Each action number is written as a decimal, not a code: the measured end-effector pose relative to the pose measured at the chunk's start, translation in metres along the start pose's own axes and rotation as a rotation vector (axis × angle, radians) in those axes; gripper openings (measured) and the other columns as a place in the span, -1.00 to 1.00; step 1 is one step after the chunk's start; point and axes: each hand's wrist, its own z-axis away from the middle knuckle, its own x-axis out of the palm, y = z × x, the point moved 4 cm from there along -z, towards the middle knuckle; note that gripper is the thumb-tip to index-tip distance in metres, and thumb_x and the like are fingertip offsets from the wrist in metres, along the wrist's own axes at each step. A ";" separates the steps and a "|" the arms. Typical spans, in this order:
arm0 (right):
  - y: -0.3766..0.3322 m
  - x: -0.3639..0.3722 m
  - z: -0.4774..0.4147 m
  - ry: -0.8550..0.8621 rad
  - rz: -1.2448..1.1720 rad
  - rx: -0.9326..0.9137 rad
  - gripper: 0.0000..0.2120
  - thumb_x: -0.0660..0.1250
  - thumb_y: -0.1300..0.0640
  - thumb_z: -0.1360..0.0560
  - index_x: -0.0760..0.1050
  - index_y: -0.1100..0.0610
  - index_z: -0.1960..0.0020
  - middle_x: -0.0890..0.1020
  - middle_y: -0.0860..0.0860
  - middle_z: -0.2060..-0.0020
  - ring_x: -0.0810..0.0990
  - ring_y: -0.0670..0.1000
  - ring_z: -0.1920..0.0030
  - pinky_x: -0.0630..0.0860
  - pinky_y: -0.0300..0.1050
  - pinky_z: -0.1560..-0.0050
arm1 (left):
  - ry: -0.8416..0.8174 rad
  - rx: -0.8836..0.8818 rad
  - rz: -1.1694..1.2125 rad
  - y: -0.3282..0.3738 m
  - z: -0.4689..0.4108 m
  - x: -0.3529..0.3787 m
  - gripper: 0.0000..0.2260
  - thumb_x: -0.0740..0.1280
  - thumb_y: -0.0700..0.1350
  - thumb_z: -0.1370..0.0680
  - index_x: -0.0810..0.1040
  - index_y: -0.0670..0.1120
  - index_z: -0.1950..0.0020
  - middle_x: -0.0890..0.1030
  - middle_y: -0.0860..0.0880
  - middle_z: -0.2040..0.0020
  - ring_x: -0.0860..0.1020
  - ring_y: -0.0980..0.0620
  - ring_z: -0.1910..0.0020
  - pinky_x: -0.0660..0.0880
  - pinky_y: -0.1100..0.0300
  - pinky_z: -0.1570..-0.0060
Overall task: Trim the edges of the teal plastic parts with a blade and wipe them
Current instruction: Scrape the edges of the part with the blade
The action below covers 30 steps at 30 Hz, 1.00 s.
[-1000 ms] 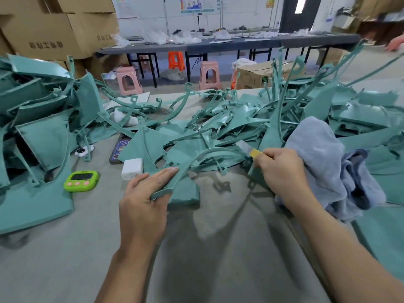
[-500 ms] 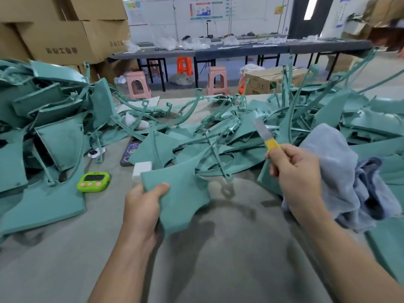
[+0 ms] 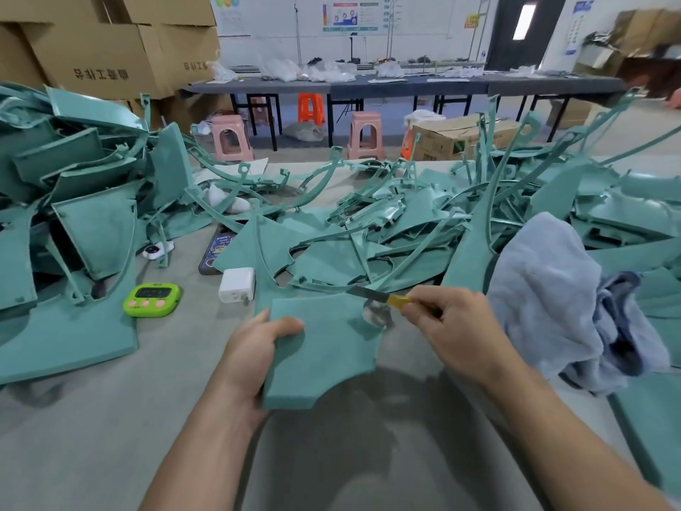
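Observation:
My left hand (image 3: 250,355) grips a flat teal plastic part (image 3: 328,348) by its left edge, thumb on top, holding it above the grey table. My right hand (image 3: 453,326) pinches a yellow-handled blade (image 3: 379,297), whose metal tip lies at the part's upper right edge. A grey-blue cloth (image 3: 560,289) lies just right of my right hand on the pile of teal parts (image 3: 387,230).
A stack of teal panels (image 3: 73,223) fills the left side. A green timer (image 3: 152,299), a white charger (image 3: 237,284) and a phone (image 3: 217,252) lie on the table (image 3: 110,418). Cardboard boxes, stools and a long dark table stand behind.
My left hand has turned the teal part flat and brought it nearer. My right hand has lowered the blade from pointing up to the part's upper right edge.

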 end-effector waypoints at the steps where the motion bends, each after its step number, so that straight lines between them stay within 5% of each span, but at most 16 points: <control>1: 0.005 -0.005 -0.002 0.077 0.045 0.048 -0.78 0.35 0.12 -0.61 0.58 0.09 0.21 0.51 -0.01 0.45 0.38 -0.04 0.44 0.33 -0.17 0.38 | 0.004 0.005 -0.012 0.000 -0.001 0.000 -0.80 0.32 -0.30 -0.54 0.67 -0.12 -0.08 0.73 -0.24 0.09 0.70 -0.19 0.30 0.58 0.04 0.46; 4: 0.008 -0.022 -0.004 0.295 0.161 0.094 -0.72 0.30 0.08 -0.61 0.47 0.10 0.26 0.50 -0.02 0.46 0.41 -0.01 0.43 0.36 -0.01 0.34 | 0.028 0.012 -0.036 -0.001 -0.003 -0.001 -0.80 0.32 -0.31 -0.53 0.67 -0.11 -0.04 0.73 -0.24 0.12 0.70 -0.19 0.33 0.58 0.03 0.46; 8: 0.001 0.003 -0.001 0.042 0.075 0.012 -0.74 0.35 0.11 -0.59 0.47 0.06 0.27 0.49 -0.03 0.45 0.38 -0.06 0.44 0.33 -0.11 0.40 | 0.039 0.008 -0.015 -0.001 -0.005 -0.004 -0.79 0.32 -0.32 -0.52 0.69 -0.10 -0.02 0.73 -0.22 0.12 0.70 -0.17 0.33 0.58 0.04 0.46; 12: 0.017 -0.024 -0.007 0.370 0.144 0.147 -0.71 0.29 0.05 -0.60 0.43 0.10 0.28 0.46 -0.04 0.49 0.40 -0.06 0.43 0.27 -0.08 0.41 | 0.079 0.023 -0.034 0.000 -0.007 -0.011 -0.78 0.31 -0.33 -0.51 0.69 -0.10 -0.03 0.73 -0.20 0.16 0.69 -0.15 0.36 0.57 0.06 0.48; 16: 0.007 -0.001 -0.004 0.118 0.030 0.004 -0.73 0.36 0.10 -0.58 0.43 0.06 0.28 0.41 -0.07 0.49 0.31 -0.07 0.46 0.22 -0.12 0.43 | 0.053 0.033 -0.037 0.001 -0.006 -0.009 -0.78 0.32 -0.32 -0.51 0.67 -0.11 -0.06 0.73 -0.22 0.13 0.69 -0.17 0.34 0.58 0.05 0.46; 20: 0.019 -0.023 -0.012 0.393 0.108 0.115 -0.69 0.30 0.06 -0.60 0.43 0.07 0.31 0.48 -0.03 0.47 0.40 -0.02 0.44 0.24 -0.17 0.47 | 0.067 0.030 -0.059 -0.002 -0.006 -0.012 -0.79 0.31 -0.33 -0.51 0.68 -0.11 -0.02 0.73 -0.21 0.15 0.69 -0.16 0.36 0.56 0.07 0.48; 24: 0.005 0.004 -0.001 0.062 0.009 -0.046 -0.81 0.37 0.11 -0.58 0.55 0.02 0.22 0.51 -0.10 0.44 0.38 -0.10 0.45 0.27 -0.24 0.42 | 0.038 0.047 -0.063 -0.002 -0.008 -0.010 -0.76 0.32 -0.32 -0.51 0.73 -0.05 0.06 0.74 -0.20 0.13 0.70 -0.17 0.32 0.58 0.06 0.45; 27: 0.019 -0.018 -0.013 0.302 0.143 0.127 -0.78 0.32 0.08 -0.60 0.54 0.10 0.21 0.54 -0.06 0.45 0.43 -0.05 0.43 0.34 -0.08 0.37 | 0.077 0.091 -0.030 -0.004 -0.012 -0.012 -0.76 0.31 -0.34 -0.53 0.70 -0.09 -0.05 0.74 -0.19 0.10 0.71 -0.16 0.29 0.60 0.04 0.43; 30: 0.025 -0.028 -0.006 0.378 -0.033 0.085 -0.73 0.35 0.10 -0.60 0.47 0.12 0.26 0.43 -0.07 0.47 0.34 -0.10 0.45 0.25 -0.22 0.42 | 0.080 0.152 -0.054 -0.006 -0.014 -0.008 -0.74 0.31 -0.33 -0.58 0.66 -0.05 -0.16 0.75 -0.12 0.00 0.73 -0.15 0.10 0.66 -0.08 0.15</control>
